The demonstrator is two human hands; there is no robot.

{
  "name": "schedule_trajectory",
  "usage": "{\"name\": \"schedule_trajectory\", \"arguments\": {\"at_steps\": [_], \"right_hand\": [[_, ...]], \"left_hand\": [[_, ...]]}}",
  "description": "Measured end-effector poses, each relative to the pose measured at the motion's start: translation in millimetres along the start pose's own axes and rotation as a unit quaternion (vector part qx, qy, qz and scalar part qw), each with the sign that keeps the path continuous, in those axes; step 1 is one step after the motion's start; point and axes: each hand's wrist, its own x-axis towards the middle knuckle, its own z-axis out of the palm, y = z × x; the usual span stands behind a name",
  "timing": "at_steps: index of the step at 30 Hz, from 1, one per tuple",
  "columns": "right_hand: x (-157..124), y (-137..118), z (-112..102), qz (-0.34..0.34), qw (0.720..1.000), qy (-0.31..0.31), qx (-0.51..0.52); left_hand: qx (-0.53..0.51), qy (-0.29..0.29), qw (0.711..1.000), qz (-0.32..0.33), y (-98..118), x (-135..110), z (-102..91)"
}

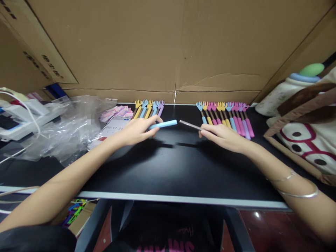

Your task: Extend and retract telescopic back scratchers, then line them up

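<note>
My left hand [138, 130] is closed around a light blue tube-shaped handle [167, 123], whose free end points right. Between the fingers of my right hand [224, 137] is a thin metal rod [190, 125], pointing left. A small gap separates the rod's tip from the blue handle's end, and both are held above the black table [181, 171]. Behind my left hand lie several back scratchers [148, 109] with claw-shaped heads in yellow, blue and purple. A longer row of colourful back scratchers [232, 122] lies behind my right hand, partly covered by it.
A phone [115, 126] showing a timer, pink packets [117, 112] and crumpled clear plastic bags [70, 126] are at left, beside a white power strip [28, 119]. A bottle [275, 94] and a bag [309, 136] stand at right. Cardboard [168, 45] walls the back.
</note>
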Motion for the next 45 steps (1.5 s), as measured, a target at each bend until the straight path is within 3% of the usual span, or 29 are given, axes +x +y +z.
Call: {"name": "schedule_trajectory", "arguments": {"at_steps": [13, 28, 36, 41, 45], "right_hand": [[-2, -7, 2, -0.014, 1.0, -0.007, 0.011], [-2, -5, 4, -0.03, 0.995, -0.018, -0.096], [-7, -16, 11, -0.058, 0.974, 0.054, -0.212], [-5, -29, 15, -0.103, 0.958, 0.089, -0.254], [-2, -39, 16, -0.147, 0.913, 0.243, -0.291]], "left_hand": [[0.032, 0.004, 0.999, -0.008, 0, 0, 1.8], [0.068, 0.007, 0.997, 0.017, -3, 1, 2.8], [0.106, -0.018, 0.993, 0.05, 19, -3, 17.0], [0.099, 0.0, 0.994, 0.05, 32, -3, 31.3], [-0.071, 0.029, 0.997, -0.02, 35, 1, 34.8]]}}
